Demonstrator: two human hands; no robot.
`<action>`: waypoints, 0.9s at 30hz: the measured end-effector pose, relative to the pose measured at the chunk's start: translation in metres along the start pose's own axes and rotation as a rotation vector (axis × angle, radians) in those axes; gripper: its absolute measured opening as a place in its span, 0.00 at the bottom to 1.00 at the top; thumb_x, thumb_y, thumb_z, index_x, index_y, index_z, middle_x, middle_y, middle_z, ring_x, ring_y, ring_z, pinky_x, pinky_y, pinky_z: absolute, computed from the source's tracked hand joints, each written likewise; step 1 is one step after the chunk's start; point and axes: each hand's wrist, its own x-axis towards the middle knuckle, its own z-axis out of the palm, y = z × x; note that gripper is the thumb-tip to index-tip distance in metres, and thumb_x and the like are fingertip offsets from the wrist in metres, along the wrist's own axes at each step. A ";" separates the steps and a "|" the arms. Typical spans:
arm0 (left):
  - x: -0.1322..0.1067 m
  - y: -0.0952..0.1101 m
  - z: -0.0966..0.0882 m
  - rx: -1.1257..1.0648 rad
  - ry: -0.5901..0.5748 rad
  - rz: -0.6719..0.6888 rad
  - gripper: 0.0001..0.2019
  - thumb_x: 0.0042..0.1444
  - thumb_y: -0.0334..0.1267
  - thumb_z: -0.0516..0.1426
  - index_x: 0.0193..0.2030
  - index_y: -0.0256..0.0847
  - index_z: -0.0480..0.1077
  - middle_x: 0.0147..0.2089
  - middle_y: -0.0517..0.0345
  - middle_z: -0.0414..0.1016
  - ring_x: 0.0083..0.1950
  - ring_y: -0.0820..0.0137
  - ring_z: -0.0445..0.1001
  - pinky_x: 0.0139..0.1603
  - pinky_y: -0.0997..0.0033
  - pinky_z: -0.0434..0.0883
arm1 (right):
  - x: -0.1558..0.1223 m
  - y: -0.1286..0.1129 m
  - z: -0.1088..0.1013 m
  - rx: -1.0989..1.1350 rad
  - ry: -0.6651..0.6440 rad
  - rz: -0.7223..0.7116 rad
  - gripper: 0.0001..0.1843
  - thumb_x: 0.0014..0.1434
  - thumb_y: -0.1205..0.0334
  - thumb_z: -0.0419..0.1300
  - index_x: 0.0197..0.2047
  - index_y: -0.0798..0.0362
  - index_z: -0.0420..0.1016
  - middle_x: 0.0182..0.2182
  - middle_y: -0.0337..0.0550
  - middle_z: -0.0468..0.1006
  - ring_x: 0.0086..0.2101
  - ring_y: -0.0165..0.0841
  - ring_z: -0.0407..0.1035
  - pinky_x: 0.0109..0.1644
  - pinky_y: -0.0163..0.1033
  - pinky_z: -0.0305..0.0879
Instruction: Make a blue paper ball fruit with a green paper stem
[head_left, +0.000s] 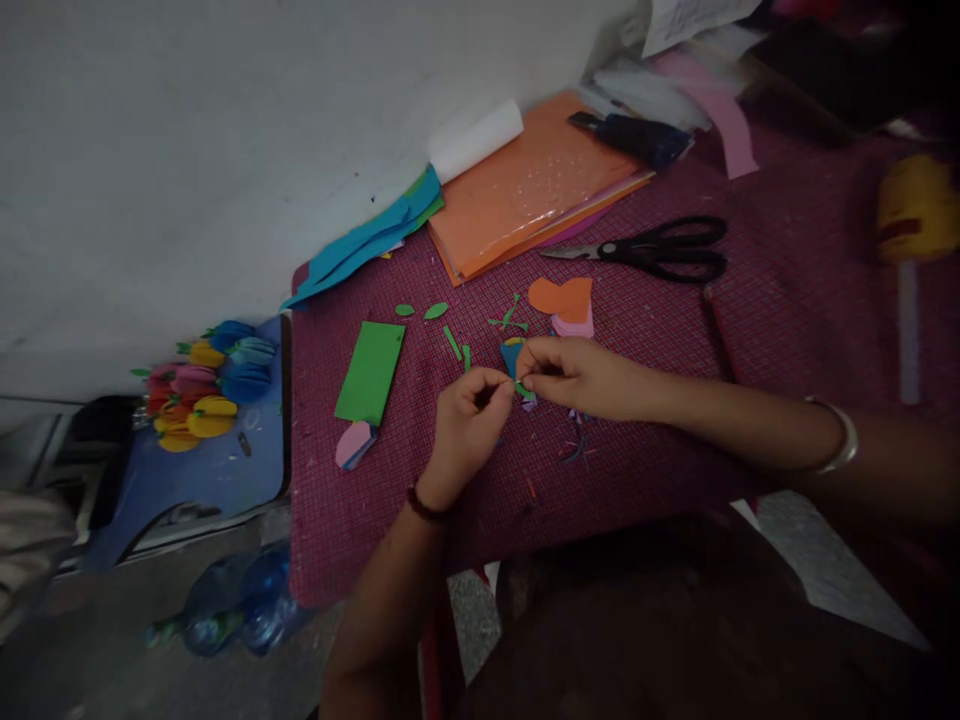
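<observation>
My left hand [466, 420] and my right hand [574, 378] meet fingertip to fingertip above the red checked cloth, both pinching a small green strip [523, 391]. Most of the strip is hidden by the fingers. A blue and yellow cut piece [511, 352] lies just behind my right fingertips. Beyond that hand are an orange heart-shaped cutout [564, 300] and a pink one [576, 327] partly under it. Green leaf shapes [436, 311], thin green strips [452, 343] and a green rectangular sheet [370, 372] lie to the left.
Black-handled scissors [645, 250] lie behind my right arm. Orange sheets [525, 190], blue sheets [367, 240] and a white roll [478, 142] rest by the wall. A yellow-handled tool [916, 210] is at right. Colourful petal-like pieces [211, 417] sit on a blue surface [202, 480] at left.
</observation>
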 end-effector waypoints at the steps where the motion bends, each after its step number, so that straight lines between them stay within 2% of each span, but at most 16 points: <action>1: 0.001 -0.001 0.000 -0.117 -0.050 -0.095 0.07 0.53 0.38 0.58 0.27 0.39 0.70 0.21 0.64 0.63 0.22 0.76 0.58 0.25 0.75 0.57 | -0.001 -0.002 -0.001 -0.043 0.002 -0.028 0.03 0.56 0.68 0.51 0.31 0.53 0.62 0.23 0.33 0.62 0.25 0.26 0.56 0.29 0.32 0.53; 5: 0.004 -0.004 -0.001 -0.553 -0.219 -0.400 0.11 0.49 0.42 0.62 0.27 0.38 0.66 0.19 0.67 0.60 0.19 0.80 0.53 0.18 0.79 0.49 | -0.003 -0.006 -0.003 -0.211 0.019 -0.169 0.04 0.55 0.71 0.52 0.32 0.54 0.65 0.25 0.35 0.66 0.26 0.26 0.58 0.31 0.33 0.54; 7: 0.004 -0.003 -0.002 -0.661 -0.247 -0.466 0.11 0.46 0.40 0.63 0.28 0.37 0.66 0.20 0.66 0.60 0.19 0.81 0.54 0.17 0.80 0.49 | -0.004 -0.006 -0.004 -0.252 0.021 -0.223 0.05 0.57 0.71 0.51 0.34 0.54 0.67 0.27 0.37 0.68 0.28 0.27 0.61 0.33 0.33 0.55; 10: 0.004 -0.001 -0.001 -0.701 -0.230 -0.476 0.12 0.45 0.39 0.65 0.28 0.37 0.66 0.20 0.67 0.60 0.19 0.82 0.55 0.17 0.82 0.49 | -0.004 -0.004 -0.005 -0.297 0.024 -0.276 0.06 0.59 0.70 0.52 0.37 0.54 0.69 0.30 0.40 0.71 0.31 0.28 0.63 0.36 0.34 0.56; 15: 0.000 0.001 0.006 -0.603 -0.108 -0.367 0.11 0.47 0.40 0.63 0.26 0.36 0.67 0.20 0.66 0.62 0.19 0.82 0.56 0.17 0.81 0.51 | -0.004 -0.004 -0.003 -0.303 0.100 -0.194 0.04 0.56 0.69 0.54 0.33 0.55 0.69 0.25 0.37 0.69 0.27 0.27 0.61 0.32 0.33 0.55; 18: -0.004 0.000 0.009 -0.516 -0.034 -0.301 0.10 0.50 0.41 0.62 0.27 0.37 0.68 0.21 0.66 0.63 0.18 0.82 0.56 0.17 0.80 0.52 | -0.004 -0.003 0.001 -0.223 0.145 -0.124 0.03 0.55 0.68 0.54 0.31 0.55 0.69 0.23 0.34 0.67 0.24 0.25 0.59 0.29 0.32 0.53; 21: -0.007 -0.001 0.010 -0.410 -0.012 -0.238 0.09 0.53 0.41 0.60 0.29 0.38 0.68 0.20 0.67 0.62 0.19 0.81 0.56 0.19 0.78 0.53 | -0.004 -0.003 0.005 -0.117 0.170 -0.053 0.03 0.54 0.68 0.54 0.29 0.54 0.67 0.22 0.33 0.65 0.23 0.25 0.58 0.27 0.32 0.52; 24: -0.009 0.001 0.010 -0.160 0.033 -0.099 0.06 0.55 0.38 0.57 0.30 0.39 0.70 0.22 0.65 0.64 0.22 0.78 0.60 0.23 0.76 0.58 | -0.002 -0.002 0.007 0.014 0.190 0.017 0.04 0.53 0.67 0.55 0.27 0.54 0.65 0.21 0.33 0.63 0.23 0.25 0.57 0.27 0.32 0.53; 27: -0.010 0.004 0.010 0.164 0.108 0.126 0.04 0.54 0.33 0.56 0.30 0.39 0.70 0.27 0.61 0.69 0.28 0.75 0.65 0.30 0.74 0.61 | 0.000 -0.001 0.008 0.087 0.194 0.053 0.04 0.51 0.67 0.54 0.25 0.53 0.64 0.21 0.33 0.63 0.24 0.25 0.57 0.27 0.33 0.53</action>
